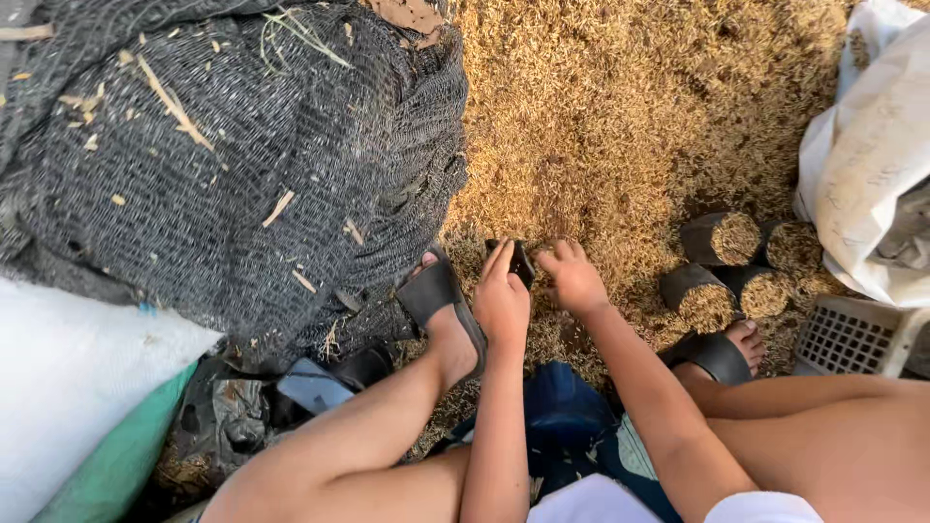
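Left hand [501, 298] grips a small black bag [520, 260], upright with its mouth tilted toward the husk pile [620, 116]; right hand [573, 279] rests beside it, fingers loosely curled, holding nothing.

both forearms extend upward from the lower centre of the frame. left hand [501, 300]: centre frame, fingers straight, pressed together, pointing up. right hand [573, 279]: just right of it, knuckles up, fingers curled downward.
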